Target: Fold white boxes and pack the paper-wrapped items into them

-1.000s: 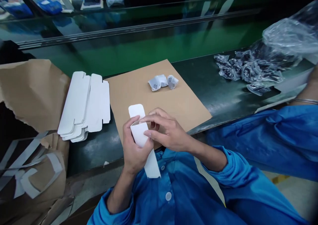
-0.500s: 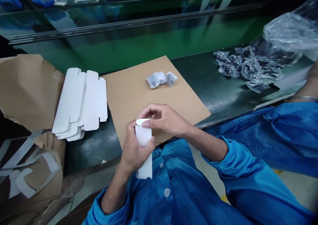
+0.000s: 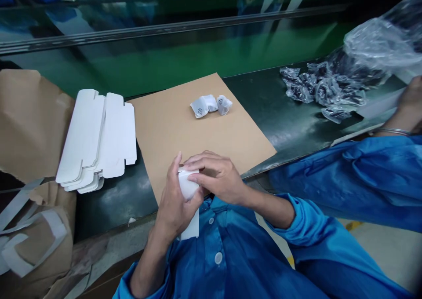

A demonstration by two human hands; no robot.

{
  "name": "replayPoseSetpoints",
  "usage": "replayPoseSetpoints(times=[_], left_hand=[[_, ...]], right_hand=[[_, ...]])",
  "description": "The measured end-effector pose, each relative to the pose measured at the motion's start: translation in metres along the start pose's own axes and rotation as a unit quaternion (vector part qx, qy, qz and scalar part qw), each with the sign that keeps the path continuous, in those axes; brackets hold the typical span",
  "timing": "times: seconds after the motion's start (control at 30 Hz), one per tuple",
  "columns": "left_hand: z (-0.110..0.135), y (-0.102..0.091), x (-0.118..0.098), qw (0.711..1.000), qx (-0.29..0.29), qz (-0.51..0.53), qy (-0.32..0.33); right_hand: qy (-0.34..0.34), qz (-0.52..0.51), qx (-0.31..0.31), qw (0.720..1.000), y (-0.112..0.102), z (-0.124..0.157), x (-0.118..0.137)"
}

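A narrow white carton (image 3: pixel 190 227) stands nearly upright close to my body, over the front edge of the bench. Wrapped around its sides is my left hand (image 3: pixel 176 204), thumb across the near face. My right hand (image 3: pixel 217 176) is at the carton's top end, thumb on the near face and fingers over the top flap, which they partly hide. Beyond my hands, small white wrapped packets (image 3: pixel 204 105) with printed triangle marks lie on a brown cardboard sheet (image 3: pixel 174 136).
Flat white cartons (image 3: pixel 89 136) are stacked left of the sheet. Further left stands a torn brown paper bag (image 3: pixel 29 123). On the right, clear-bagged dark items (image 3: pixel 325 85) lie near a co-worker's hand (image 3: pixel 410 103) and blue sleeve. A green conveyor wall (image 3: pixel 158 63) runs behind.
The carton's top flap, raised and pinched before, is now folded down under my right fingers. My right hand has moved slightly lower, and the whole view has shifted a little.
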State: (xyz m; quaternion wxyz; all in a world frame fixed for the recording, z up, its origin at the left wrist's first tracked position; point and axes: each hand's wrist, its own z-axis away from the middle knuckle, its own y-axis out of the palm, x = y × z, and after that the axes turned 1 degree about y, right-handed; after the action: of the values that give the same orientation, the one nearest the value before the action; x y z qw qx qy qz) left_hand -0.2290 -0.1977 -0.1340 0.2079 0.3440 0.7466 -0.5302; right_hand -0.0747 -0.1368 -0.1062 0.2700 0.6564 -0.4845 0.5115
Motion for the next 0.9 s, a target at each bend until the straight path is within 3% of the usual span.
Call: replayPoseSetpoints(times=[0.13,0.23,0.3,0.37,0.43,0.5,0.57,0.63,0.73,0.8,0.83,0.9], left_hand=[[0.001,0.007,0.0,0.999,0.022,0.027,-0.013],[-0.003,0.01,-0.001,0.995,0.012,0.081,-0.051],[-0.013,0.011,0.0,0.981,-0.049,0.148,-0.113],[-0.027,0.011,0.003,0.939,-0.133,0.255,-0.189],[-0.044,0.011,0.011,0.877,-0.2,0.369,-0.233],[-0.058,0.011,0.022,0.835,-0.246,0.43,-0.24],[-0.064,0.009,0.033,0.846,-0.274,0.385,-0.248],[-0.059,0.002,0.043,0.896,-0.273,0.24,-0.256],[-0.039,-0.02,0.048,0.965,-0.201,-0.013,-0.168],[-0.027,-0.036,0.048,0.992,-0.069,-0.103,-0.03],[-0.023,-0.042,0.048,0.99,0.023,-0.13,0.046],[-0.022,-0.048,0.046,0.952,0.187,-0.162,0.181]], right_hand=[[-0.1,0.098,-0.068,0.988,0.012,0.016,-0.009],[-0.104,0.144,-0.009,0.984,0.001,0.008,-0.005],[-0.056,0.176,0.045,0.982,-0.023,-0.016,-0.004],[0.001,0.268,0.031,0.963,-0.056,-0.05,-0.009],[0.035,0.418,-0.024,0.907,-0.091,-0.087,-0.021],[0.068,0.484,0.005,0.872,-0.119,-0.115,-0.036],[0.095,0.494,0.028,0.864,-0.136,-0.123,-0.049],[0.119,0.502,-0.003,0.857,-0.145,-0.112,-0.057],[0.159,0.533,-0.054,0.829,-0.152,-0.074,-0.06],[0.158,0.551,-0.034,0.819,-0.158,-0.05,-0.059],[0.148,0.556,-0.012,0.818,-0.161,-0.042,-0.058],[0.12,0.564,0.025,0.817,-0.165,-0.033,-0.058]])
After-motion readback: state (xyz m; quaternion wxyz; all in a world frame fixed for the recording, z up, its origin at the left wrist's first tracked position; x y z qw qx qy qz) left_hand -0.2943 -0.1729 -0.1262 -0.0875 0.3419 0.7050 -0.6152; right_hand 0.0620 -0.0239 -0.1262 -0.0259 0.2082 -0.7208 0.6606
